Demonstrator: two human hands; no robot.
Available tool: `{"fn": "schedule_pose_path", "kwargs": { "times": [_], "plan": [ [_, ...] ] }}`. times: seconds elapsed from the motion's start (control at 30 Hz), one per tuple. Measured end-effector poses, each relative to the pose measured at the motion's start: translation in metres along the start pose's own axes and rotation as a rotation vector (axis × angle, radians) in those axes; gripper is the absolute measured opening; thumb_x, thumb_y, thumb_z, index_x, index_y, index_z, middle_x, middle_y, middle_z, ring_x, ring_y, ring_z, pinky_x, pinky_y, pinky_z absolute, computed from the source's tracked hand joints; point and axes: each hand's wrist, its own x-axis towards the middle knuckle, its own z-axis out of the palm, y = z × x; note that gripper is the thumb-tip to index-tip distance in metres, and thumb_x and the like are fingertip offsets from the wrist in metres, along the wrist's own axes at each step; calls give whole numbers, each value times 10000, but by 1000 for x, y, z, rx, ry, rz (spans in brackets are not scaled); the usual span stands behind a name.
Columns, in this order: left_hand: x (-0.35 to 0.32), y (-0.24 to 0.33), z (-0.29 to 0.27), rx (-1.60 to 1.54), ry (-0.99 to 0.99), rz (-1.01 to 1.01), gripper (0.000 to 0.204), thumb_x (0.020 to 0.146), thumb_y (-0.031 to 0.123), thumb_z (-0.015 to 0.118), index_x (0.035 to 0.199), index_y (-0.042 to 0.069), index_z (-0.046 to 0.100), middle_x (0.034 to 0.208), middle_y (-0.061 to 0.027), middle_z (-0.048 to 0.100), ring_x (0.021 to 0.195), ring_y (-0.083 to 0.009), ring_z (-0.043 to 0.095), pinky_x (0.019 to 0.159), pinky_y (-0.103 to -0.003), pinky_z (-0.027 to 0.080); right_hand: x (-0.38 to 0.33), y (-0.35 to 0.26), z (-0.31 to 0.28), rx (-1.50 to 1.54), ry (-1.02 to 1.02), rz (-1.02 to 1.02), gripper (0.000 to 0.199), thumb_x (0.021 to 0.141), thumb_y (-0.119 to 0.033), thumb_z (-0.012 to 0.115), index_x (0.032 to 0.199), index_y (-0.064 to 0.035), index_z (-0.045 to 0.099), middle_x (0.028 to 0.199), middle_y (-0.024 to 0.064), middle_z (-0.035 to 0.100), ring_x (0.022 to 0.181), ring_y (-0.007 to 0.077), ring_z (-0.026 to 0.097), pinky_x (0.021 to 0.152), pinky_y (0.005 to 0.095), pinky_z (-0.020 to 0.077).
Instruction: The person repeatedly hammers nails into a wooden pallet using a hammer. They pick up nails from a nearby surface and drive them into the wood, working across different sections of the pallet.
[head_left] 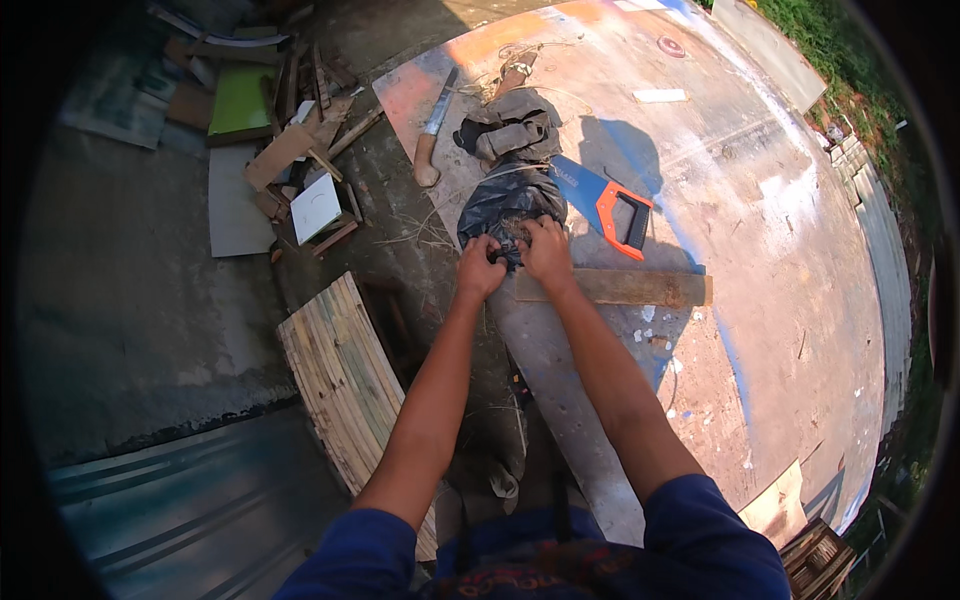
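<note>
Hands, left (481, 266) and right (547, 252), both pinch the black plastic bag (510, 203) beside the handsaw (612, 211) (orange handle), and I judge the thin plastic could tear if tugged apart.

head cam, looks down, hands (515, 255) close

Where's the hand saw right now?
The hand saw lies on the painted board, just right of the black plastic bag, beyond the wooden plank.
</note>
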Motion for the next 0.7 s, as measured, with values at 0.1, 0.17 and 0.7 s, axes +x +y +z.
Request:
{"fn": "schedule_pose_path", "kwargs": {
  "times": [0.1, 0.17, 0.7],
  "plan": [
    [11, 5, 2, 25, -42, -154, 307, 891, 359, 678, 1003, 73, 661, 1040, -130, 651, 1018, -331, 642, 915, -438, 488, 1, -1, 2, -66, 59, -76, 410, 801, -99, 719, 1209, -111, 688, 1179, 126, 576, 1123, 319, 549, 968, 453, 431],
    [16, 6, 7, 66, -38, -213, 353, 911, 413, 630, 1004, 75, 665, 1063, -139, 656, 1059, -352, 630, 940, -453, 469, 2, -2, 4, -86, 82, -231, 418, 782, -73, 703, 1198, -112, 696, 1168, 123, 578, 1114, 308, 551, 953, 446, 432],
    [4, -1, 18, -66, 127, -122, 378, 1021, 425, 478, 967, 82, 628, 1036, -148, 650, 1119, -363, 587, 978, -519, 388, 62, 28, -8, -122, -64, -561, 153, 875, -145, 692, 1002, -71, 735, 976, 141, 667, 982, 356, 614, 870, 440, 499]
  ]
}}
